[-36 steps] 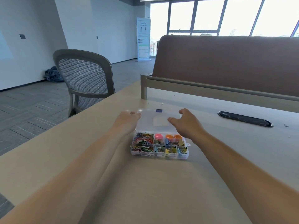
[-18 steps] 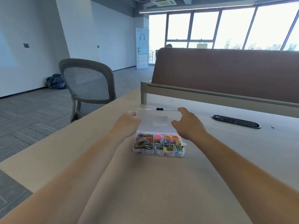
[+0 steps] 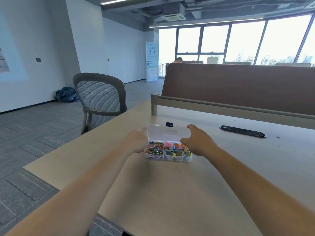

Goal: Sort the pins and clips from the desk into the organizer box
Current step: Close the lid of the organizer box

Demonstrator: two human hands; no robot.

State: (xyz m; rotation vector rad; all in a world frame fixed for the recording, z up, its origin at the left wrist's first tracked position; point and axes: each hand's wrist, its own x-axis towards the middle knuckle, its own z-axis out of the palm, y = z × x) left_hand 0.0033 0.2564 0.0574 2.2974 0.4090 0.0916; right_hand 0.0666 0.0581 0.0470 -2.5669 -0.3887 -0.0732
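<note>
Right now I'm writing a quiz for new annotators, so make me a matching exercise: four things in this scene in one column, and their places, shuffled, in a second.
Things
1. paper clips
2. dark binder clip
3. black cable slot
4. mesh chair

Places
A. on the floor, off the left edge of the desk
B. in the leftmost compartment of the organizer box
C. set into the desk, to the right of the box
D. on the desk, just beyond the open lid

Pairs: 1-B, 2-D, 3-C, 4-A
</note>
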